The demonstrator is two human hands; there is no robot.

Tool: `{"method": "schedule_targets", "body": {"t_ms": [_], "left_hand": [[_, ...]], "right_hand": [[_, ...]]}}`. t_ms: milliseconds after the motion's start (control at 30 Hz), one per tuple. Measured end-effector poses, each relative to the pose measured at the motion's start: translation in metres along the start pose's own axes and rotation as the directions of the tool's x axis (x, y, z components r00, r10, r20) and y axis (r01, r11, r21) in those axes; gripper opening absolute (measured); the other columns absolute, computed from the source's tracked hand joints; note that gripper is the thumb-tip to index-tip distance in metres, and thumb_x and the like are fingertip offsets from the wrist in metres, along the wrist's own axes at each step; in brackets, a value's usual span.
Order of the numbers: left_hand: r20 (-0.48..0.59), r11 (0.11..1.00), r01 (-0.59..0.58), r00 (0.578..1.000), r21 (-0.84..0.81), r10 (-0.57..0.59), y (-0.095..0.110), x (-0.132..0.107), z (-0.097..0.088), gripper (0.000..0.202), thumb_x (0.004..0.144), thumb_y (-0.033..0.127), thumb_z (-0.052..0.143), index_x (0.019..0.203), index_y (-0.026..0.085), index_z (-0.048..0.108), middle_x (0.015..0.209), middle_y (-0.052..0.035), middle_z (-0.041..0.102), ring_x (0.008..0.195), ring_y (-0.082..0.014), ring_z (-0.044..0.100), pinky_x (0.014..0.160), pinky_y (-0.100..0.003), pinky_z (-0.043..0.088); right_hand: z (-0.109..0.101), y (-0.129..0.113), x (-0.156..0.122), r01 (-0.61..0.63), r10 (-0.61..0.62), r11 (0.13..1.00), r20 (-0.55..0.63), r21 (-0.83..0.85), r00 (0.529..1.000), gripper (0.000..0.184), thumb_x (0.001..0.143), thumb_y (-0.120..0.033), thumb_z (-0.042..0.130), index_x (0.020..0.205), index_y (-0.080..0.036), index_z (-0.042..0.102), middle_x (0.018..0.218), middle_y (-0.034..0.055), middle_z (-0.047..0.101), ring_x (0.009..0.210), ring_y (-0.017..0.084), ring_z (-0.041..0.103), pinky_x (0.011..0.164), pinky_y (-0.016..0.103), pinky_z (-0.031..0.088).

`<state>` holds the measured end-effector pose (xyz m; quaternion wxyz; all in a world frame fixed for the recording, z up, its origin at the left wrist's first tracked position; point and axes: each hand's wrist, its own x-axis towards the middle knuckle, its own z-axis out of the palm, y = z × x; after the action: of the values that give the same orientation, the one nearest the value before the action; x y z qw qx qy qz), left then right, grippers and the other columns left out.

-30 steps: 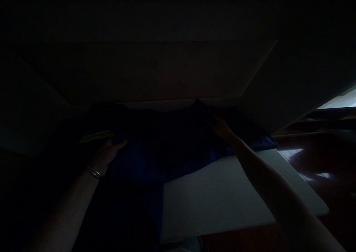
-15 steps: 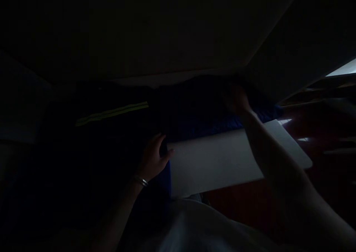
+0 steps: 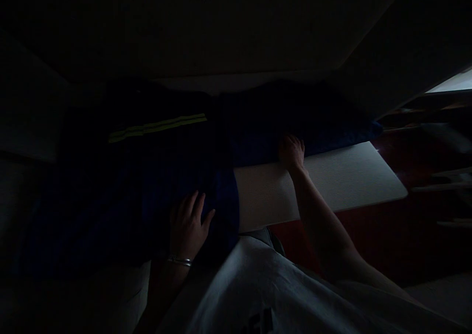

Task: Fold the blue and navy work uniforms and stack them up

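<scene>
Left grip spread flat on blue garment, right grip half-curled at its edge, hold unclear

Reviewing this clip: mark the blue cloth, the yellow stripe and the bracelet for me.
Blue cloth (image 3: 206, 164): head view, on its dark middle.
Yellow stripe (image 3: 158, 126): head view, midway along its length.
Bracelet (image 3: 180, 261): head view, on the visible band.
</scene>
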<state>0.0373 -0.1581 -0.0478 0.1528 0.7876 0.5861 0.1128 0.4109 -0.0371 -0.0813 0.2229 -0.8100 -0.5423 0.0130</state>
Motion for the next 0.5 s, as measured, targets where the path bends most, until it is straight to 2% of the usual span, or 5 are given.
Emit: {"method": "schedule_targets", "body": {"t_ms": [100,233,333,400,500], "left_hand": [[0.028,1.000,-0.006,1.000,-0.011,0.006,-0.005,0.008,-0.005,0.043,0.093,0.044,0.044,0.128,0.027,0.061,0.138,-0.0111,0.057,0.124,-0.0363,0.047,0.107,-0.053,0.027],[0.044,0.992,-0.036,0.998,-0.118,0.041,-0.015,0.022,-0.014,0.036,0.095,0.042,0.041,0.108,0.025,0.070,0.121,-0.0098,0.067,0.111,-0.0329,0.055,0.096,-0.047,0.037],[-0.004,0.950,-0.007,1.000,-0.311,0.006,-0.023,0.029,-0.030,0.035,0.095,0.043,0.040,0.094,0.022,0.068,0.104,-0.0105,0.070,0.099,-0.0263,0.060,0.091,-0.038,0.041],[-0.025,0.907,0.050,0.998,-0.418,-0.066,-0.027,0.030,-0.047,0.033,0.096,0.041,0.039,0.084,0.021,0.062,0.089,-0.0075,0.067,0.084,-0.0207,0.061,0.083,-0.033,0.043],[-0.032,0.844,0.134,0.984,-0.519,-0.176,-0.031,0.027,-0.071,0.032,0.096,0.039,0.039,0.073,0.022,0.052,0.068,0.0007,0.055,0.063,-0.0139,0.051,0.066,-0.027,0.040]], "right_hand": [[0.002,-0.017,-0.040,-0.047,0.051,0.996,-0.042,0.078,0.998,0.044,0.094,-0.032,0.033,0.129,-0.020,0.058,0.137,0.0092,0.056,0.127,0.026,0.048,0.113,0.051,0.027],[-0.004,-0.048,-0.069,0.010,0.001,0.987,-0.068,0.159,0.998,0.037,0.090,-0.032,0.041,0.114,-0.019,0.066,0.127,0.0117,0.062,0.119,0.027,0.052,0.104,0.042,0.039],[-0.010,-0.081,-0.077,-0.034,0.004,0.940,0.088,0.339,0.996,0.033,0.090,-0.038,0.045,0.111,-0.023,0.065,0.104,0.0091,0.070,0.095,0.024,0.063,0.087,0.039,0.050],[-0.011,-0.109,-0.079,-0.185,-0.013,0.824,0.344,0.535,0.939,0.042,0.089,-0.046,0.049,0.125,-0.025,0.054,0.098,0.0061,0.070,0.074,0.019,0.065,0.069,0.034,0.054],[-0.004,-0.151,-0.077,-0.483,-0.116,0.578,0.651,0.658,0.750,0.062,0.090,-0.051,0.050,0.144,-0.027,0.032,0.099,0.0052,0.070,0.067,0.017,0.067,0.058,0.030,0.054]]}}
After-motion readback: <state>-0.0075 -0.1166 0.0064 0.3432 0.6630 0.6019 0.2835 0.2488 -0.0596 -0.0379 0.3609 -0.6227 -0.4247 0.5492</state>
